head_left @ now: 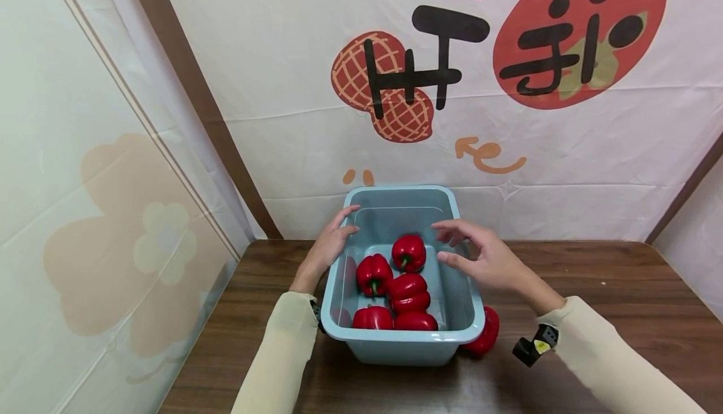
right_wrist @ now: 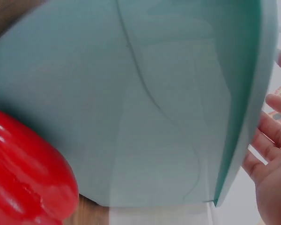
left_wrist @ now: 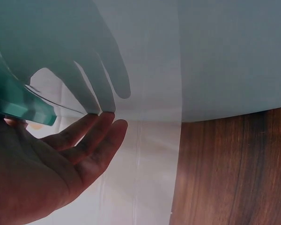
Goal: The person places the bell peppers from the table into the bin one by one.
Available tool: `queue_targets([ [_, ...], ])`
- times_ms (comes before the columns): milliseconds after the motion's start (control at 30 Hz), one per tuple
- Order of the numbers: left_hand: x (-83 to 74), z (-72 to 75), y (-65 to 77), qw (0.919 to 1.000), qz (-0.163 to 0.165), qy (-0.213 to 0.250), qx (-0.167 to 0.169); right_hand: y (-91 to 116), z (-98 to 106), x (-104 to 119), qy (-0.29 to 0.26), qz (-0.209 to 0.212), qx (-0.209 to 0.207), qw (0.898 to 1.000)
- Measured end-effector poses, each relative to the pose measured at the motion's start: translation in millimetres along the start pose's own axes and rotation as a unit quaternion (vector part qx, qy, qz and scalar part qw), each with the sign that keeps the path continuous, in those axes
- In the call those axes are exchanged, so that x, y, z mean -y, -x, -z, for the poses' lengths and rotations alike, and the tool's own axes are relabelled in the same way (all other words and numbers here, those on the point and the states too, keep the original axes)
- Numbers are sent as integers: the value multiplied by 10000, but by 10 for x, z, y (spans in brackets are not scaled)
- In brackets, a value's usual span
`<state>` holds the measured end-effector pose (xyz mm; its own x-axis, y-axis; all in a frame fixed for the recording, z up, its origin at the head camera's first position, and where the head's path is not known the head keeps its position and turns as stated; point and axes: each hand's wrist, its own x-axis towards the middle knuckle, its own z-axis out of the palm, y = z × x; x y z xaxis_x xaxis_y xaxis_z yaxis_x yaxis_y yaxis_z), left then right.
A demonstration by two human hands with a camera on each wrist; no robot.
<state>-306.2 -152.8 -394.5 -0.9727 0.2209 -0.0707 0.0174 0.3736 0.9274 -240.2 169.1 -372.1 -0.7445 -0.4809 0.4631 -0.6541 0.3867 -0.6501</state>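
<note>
Several red bell peppers [head_left: 409, 293] lie in a light blue plastic basin [head_left: 402, 354] on the wooden table. My left hand [head_left: 327, 248] is at the basin's left rim, with thumb and forefinger reaching over it. In the left wrist view, the other fingers are extended, their tips at the outer wall [left_wrist: 215, 61]. Over the right rim hovers my right hand [head_left: 488, 257], fingers spread and slightly bent, thumb apart, holding nothing. Another red bell pepper [head_left: 487, 332] sits outside, against the basin's right side, partly hidden by the rim; the right wrist view shows this pepper [right_wrist: 28, 173] close up.
Behind the table [head_left: 599, 288] hangs a white printed cloth [head_left: 294, 144], close to the basin's far end. A second pale cloth [head_left: 68, 169] with a flower print hangs along the left side. Wooden tabletop extends on both sides of the basin.
</note>
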Motion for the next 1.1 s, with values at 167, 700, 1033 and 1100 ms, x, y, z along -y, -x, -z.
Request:
queue_targets([
  [167,-3,1,8,10000,-19,-12,-33,77,104,-28,5,0,-286,9996],
  [700,-1,1,13,10000,-52,30,-19,370,314,-159,-142,-9,-581,9982],
  [1033,-4,-13,19,10000,-64,58,-43,584,363,-295,-266,16,-698,9972],
  [1100,-5,-14,12,10000,-57,63,-51,630,362,-328,-323,-9,-688,9971],
])
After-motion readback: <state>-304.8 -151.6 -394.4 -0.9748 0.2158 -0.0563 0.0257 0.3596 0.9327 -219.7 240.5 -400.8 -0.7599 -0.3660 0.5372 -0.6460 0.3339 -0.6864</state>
